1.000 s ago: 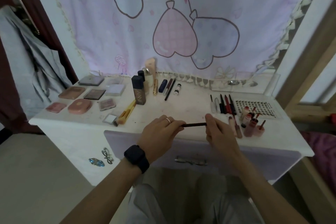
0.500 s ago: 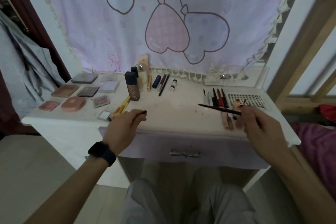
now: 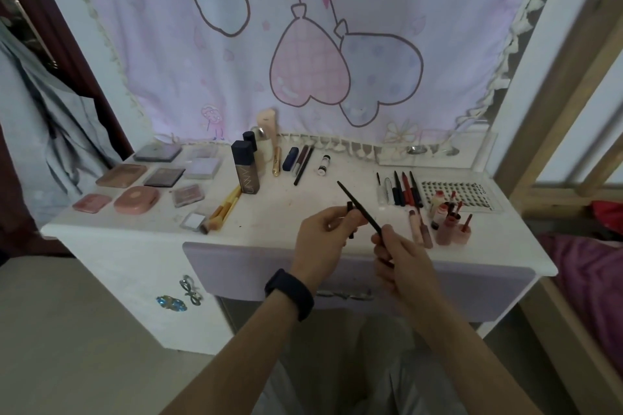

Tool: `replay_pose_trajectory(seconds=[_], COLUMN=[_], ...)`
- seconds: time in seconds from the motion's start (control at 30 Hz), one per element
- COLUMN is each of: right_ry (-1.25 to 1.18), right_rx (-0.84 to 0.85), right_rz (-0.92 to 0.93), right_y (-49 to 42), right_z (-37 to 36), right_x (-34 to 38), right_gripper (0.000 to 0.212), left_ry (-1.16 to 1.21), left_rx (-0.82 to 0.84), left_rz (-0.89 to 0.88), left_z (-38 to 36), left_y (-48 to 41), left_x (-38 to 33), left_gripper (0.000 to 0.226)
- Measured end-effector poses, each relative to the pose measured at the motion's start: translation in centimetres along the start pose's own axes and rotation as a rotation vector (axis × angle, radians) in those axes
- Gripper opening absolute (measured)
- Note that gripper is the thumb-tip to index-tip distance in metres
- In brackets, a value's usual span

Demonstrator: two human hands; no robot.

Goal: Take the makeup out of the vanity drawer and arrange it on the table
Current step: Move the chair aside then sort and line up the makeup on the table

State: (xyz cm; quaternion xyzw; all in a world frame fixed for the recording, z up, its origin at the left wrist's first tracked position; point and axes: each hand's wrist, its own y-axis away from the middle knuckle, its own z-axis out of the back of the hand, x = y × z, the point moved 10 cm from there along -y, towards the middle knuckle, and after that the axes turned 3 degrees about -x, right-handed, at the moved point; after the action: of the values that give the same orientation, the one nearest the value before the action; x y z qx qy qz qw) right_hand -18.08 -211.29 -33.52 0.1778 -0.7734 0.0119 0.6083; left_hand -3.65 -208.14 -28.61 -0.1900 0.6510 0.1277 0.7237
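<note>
My right hand (image 3: 401, 253) grips the lower end of a thin black makeup pencil (image 3: 357, 205) that slants up to the left over the white vanity table (image 3: 303, 209). My left hand (image 3: 323, 239), with a black watch on its wrist, pinches a small dark cap (image 3: 350, 207) just left of the pencil. The lilac drawer front (image 3: 242, 266) below the hands is closed. Makeup lies in rows on the table: compacts (image 3: 135, 199) at the left, a foundation bottle (image 3: 246, 168) in the middle, pencils (image 3: 403, 189) at the right.
Lip tubes (image 3: 450, 222) stand right of my right hand, near a lash card (image 3: 462, 194). Brushes (image 3: 224, 209) lie left of centre. A pink curtain hangs behind. A wooden bed frame (image 3: 556, 104) stands at the right, hanging clothes at the left.
The hands pulled apart half a second ago, left with the cap, right with the pencil. Now they have come back together in front of the drawer, the pencil tilted up to the left.
</note>
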Motion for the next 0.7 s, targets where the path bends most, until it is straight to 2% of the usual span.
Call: replay_pose_trajectory(seconds=[0.13, 0.27, 0.33, 0.4, 0.5, 0.6, 0.7], right_ry=[0.029, 0.189, 0.377, 0.687, 0.989, 1.053, 0.999], right_rx=[0.0, 0.019, 0.018, -0.013, -0.043, -0.088, -0.227], right_rz=[-0.015, 0.052, 0.199, 0.386, 0.527, 0.688, 0.852], right_y=[-0.1, -0.2, -0.1, 0.3, 0.7, 2.0, 3.5], right_z=[-0.8, -0.8, -0.9, -1.3, -1.7, -0.8, 2.7], right_x=[-0.7, -0.6, 0.3, 1.4, 2.3, 4.6, 8.0], right_gripper=[0.036, 0.034, 0.027, 0.019, 0.018, 0.009, 0.008], left_ry=[0.039, 0.04, 0.036, 0.019, -0.061, -0.124, -0.255], left_rx=[-0.014, -0.022, -0.035, -0.058, -0.07, -0.069, -0.032], left_rz=[0.067, 0.102, 0.124, 0.145, 0.14, 0.162, 0.167], left_z=[-0.9, -0.4, 0.2, 0.5, 0.3, 0.3, 0.0], left_y=[-0.1, -0.4, -0.7, -0.9, -1.4, -3.1, -5.9], left_x=[1.1, 1.8, 2.3, 2.9, 3.3, 3.2, 2.8], left_gripper=[0.021, 0.015, 0.016, 0.02, 0.021, 0.019, 0.016])
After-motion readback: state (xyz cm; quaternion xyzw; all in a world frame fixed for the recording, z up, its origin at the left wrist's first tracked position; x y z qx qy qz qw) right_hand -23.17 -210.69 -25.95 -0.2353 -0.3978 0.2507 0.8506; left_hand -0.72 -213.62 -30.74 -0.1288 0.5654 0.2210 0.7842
